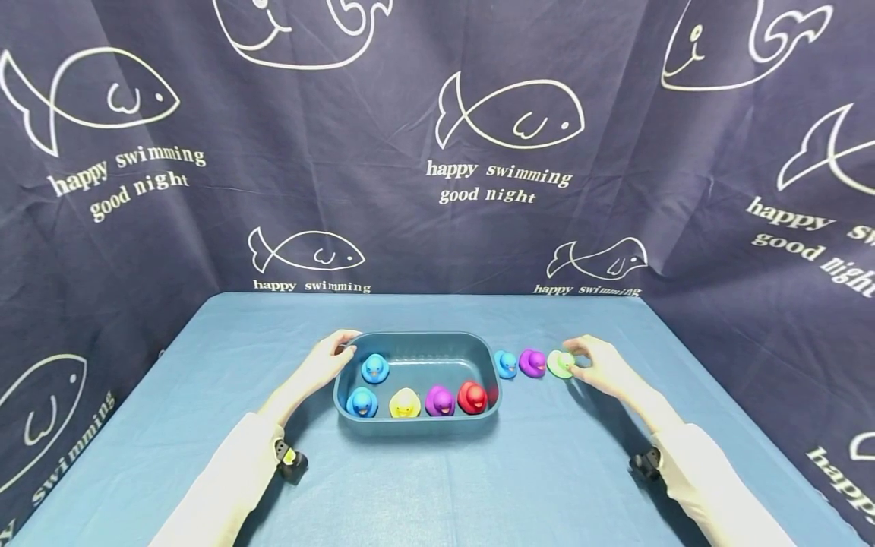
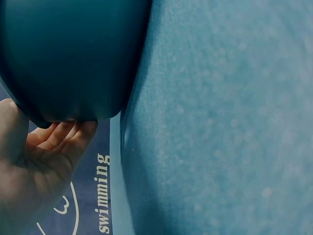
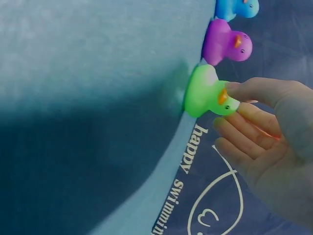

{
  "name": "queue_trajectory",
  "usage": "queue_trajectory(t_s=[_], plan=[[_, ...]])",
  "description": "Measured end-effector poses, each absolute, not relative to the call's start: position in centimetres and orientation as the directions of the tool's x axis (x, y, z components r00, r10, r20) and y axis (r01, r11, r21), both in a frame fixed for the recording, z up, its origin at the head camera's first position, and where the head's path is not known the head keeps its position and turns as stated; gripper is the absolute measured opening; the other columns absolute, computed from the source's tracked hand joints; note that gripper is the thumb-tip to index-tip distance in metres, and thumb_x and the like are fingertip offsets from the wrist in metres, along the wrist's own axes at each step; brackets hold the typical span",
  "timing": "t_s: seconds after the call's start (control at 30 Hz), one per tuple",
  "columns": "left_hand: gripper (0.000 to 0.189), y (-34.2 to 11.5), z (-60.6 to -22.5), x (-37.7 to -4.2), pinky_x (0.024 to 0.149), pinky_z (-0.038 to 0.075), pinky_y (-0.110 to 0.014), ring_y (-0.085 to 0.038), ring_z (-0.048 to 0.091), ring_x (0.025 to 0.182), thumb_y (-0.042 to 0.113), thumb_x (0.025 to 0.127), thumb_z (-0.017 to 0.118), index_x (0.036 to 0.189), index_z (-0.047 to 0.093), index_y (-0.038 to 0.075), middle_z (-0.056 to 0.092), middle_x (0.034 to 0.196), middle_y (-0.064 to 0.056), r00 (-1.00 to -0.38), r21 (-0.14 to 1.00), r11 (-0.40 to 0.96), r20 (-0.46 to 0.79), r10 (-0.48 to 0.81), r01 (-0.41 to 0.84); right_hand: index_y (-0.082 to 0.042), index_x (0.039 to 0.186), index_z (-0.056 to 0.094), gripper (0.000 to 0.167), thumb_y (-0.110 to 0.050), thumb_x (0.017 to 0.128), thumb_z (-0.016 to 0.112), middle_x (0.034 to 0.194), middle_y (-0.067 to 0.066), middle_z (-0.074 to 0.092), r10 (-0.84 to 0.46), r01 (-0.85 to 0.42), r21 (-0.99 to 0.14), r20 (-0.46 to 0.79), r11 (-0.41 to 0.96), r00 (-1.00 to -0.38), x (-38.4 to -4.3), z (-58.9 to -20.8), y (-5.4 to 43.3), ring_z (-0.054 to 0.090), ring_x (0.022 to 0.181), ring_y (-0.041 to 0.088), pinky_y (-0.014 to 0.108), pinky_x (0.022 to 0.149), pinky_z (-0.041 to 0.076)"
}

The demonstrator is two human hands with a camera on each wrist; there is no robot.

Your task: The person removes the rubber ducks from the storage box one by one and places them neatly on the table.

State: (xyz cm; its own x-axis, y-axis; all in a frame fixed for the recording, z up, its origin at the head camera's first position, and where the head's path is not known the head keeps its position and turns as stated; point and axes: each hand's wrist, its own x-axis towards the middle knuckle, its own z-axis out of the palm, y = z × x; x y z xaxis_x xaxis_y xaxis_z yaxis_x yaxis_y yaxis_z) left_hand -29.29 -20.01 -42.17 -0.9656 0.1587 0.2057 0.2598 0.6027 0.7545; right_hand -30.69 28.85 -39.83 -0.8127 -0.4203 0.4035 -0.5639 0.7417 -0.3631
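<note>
A dark teal plastic bin (image 1: 418,428) stands on the table with several rubber ducks in it. My left hand (image 1: 325,360) grips its left end, thumb and fingers at the rim; the left wrist view shows the fingers (image 2: 73,138) against the bin's end wall. To the right of the bin, a blue rubber duck (image 1: 506,365), a purple rubber duck (image 1: 532,363) and a green rubber duck (image 3: 201,93) sit in a row. Farthest right is the green one, its head pinched between thumb and fingers of my right hand (image 1: 603,366). It appears to rest on the table.
Inside the bin, a blue duck (image 1: 374,368) sits at the back left. Along the front stand another blue duck (image 1: 361,403), a yellow duck (image 1: 405,403), a purple duck (image 1: 440,401) and a red duck (image 1: 472,397). A dark fish-print curtain (image 1: 383,190) hangs behind the blue table (image 1: 437,494).
</note>
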Motion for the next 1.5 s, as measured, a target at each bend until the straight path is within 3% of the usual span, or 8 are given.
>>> queue_trajectory(t_s=[0.23,0.83,1.23,1.5], plan=[[0.034,-20.0,-42.1,-29.3,0.075,0.043,-0.031,-0.025,0.055,0.094,0.010,0.094,0.051,0.126,0.053,0.002,0.059,0.122,-0.020,-0.966,0.754,0.603,0.204,0.159,0.259,0.008,0.106,0.062,0.034,0.000,0.075,0.071,0.102,0.021,0.064,-0.421,-0.583,-0.351,0.439,0.733,-0.794,-30.6,-38.9,28.6,0.062,0.094,0.039,0.050,0.084,0.047],[0.034,-20.1,-42.3,-29.2,0.079,0.044,-0.034,-0.027,0.056,0.098,0.010,0.094,0.051,0.127,0.053,0.001,0.058,0.122,-0.020,-0.965,0.750,0.607,0.205,0.163,0.262,0.004,0.107,0.064,0.035,-0.001,0.074,0.073,0.102,0.016,0.066,-0.495,-0.727,-0.266,0.583,0.632,-0.644,-29.9,-37.1,24.9,0.062,0.096,0.033,0.046,0.084,0.048],[0.033,-20.1,-42.1,-29.4,0.071,0.042,-0.030,-0.024,0.053,0.090,0.010,0.094,0.051,0.126,0.053,0.002,0.059,0.121,-0.020,-0.966,0.761,0.595,0.201,0.164,0.259,0.003,0.112,0.063,0.038,-0.008,0.077,0.073,0.107,0.015,0.066,-0.504,-0.712,-0.308,0.534,0.631,-0.678,-29.8,-36.7,22.2,0.061,0.102,0.032,0.045,0.083,0.049],[0.034,-20.1,-42.1,-29.4,0.060,0.042,-0.025,-0.018,0.052,0.079,0.011,0.094,0.050,0.126,0.053,0.002,0.059,0.118,-0.019,-0.967,0.764,0.592,0.193,0.169,0.256,0.001,0.110,0.065,0.037,-0.009,0.076,0.075,0.106,0.014,0.067,-0.532,-0.748,-0.302,0.551,0.591,-0.643,-29.8,-36.8,20.5,0.061,0.103,0.030,0.045,0.091,0.044]])
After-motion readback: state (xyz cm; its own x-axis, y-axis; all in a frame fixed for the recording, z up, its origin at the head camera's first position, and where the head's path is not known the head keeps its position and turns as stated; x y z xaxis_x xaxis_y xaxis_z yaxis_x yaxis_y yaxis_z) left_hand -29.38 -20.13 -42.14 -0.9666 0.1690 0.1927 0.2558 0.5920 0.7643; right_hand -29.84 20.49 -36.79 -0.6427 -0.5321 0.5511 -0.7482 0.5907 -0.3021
